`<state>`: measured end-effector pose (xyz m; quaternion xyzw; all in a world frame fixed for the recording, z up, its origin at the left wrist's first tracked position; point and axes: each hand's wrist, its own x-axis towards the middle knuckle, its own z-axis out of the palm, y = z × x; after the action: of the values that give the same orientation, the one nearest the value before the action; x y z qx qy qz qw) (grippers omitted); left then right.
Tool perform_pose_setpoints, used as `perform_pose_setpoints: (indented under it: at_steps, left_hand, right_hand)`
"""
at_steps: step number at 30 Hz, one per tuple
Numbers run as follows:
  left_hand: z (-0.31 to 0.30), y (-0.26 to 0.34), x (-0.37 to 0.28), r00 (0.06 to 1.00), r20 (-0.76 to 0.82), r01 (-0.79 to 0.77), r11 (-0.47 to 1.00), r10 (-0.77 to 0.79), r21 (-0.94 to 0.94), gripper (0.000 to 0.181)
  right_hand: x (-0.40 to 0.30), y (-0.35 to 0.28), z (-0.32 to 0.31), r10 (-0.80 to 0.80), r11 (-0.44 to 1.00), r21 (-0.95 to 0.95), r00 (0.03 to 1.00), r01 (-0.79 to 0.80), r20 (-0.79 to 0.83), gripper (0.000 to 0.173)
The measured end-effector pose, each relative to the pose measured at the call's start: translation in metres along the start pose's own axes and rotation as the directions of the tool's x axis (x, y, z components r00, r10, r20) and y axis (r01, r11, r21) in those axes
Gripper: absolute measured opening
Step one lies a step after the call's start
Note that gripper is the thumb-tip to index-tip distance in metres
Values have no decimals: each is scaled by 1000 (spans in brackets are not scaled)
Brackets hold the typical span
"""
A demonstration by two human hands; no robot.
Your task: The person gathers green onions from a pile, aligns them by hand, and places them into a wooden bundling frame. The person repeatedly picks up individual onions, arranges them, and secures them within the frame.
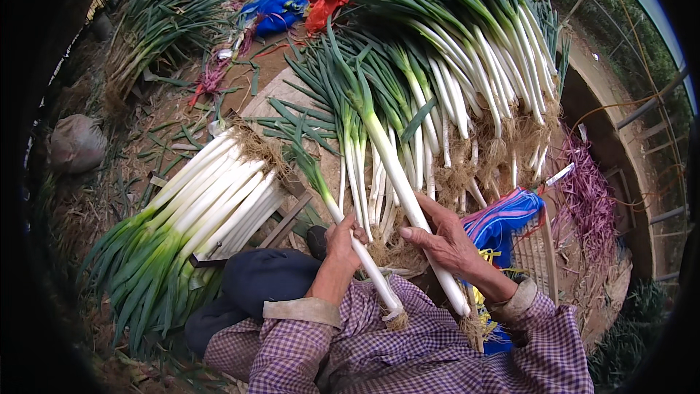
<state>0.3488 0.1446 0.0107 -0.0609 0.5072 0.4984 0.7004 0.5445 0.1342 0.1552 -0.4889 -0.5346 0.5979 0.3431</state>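
Note:
My left hand [343, 243] grips a slim Welsh onion [377, 279] by its white stalk, its rooted end hanging over my lap. In my right hand [444, 238] is a thicker Welsh onion [402, 189], held around the white shaft with the thumb lying across it. Both stalks slant the same way, green leaves pointing away from me and roots towards me. To the left, a stack of white-stalked onions [205, 189] lies on a low stand [210, 260], roots at the far end. A large heap of onions [486, 54] spreads out beyond my hands.
An untrimmed bunch [164, 27] lies far left, near a tied sack [78, 143]. Purple strips [588, 197] are piled at the right. Blue striped fabric [500, 219] drapes over a wooden frame [548, 254] by my right arm. A red bag [324, 5] lies at the back.

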Motion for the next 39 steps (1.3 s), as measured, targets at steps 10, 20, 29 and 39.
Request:
perform_pose_setpoints:
  at_steps: [10,20,29,39]
  left_hand:
    - [-25,4,19,982,154,125,987,-108,-102,38]
    - [-35,38,-10,972,232,56,993,-30,-107,26]
    - [1,51,-26,992,109,-47,992,60,-117,18]
    - [11,52,-30,996,77,-34,996,41,-83,18]
  right_hand:
    - [59,109,78,61,927,-371,998,-48,22,55]
    - [78,198,34,249,962,-49,939,-268,-239,35]
    - [134,363,124,230,743,-575,937,-343,-262,53]
    - [151,367,156,33,610,-652,836,-450,-547,67]
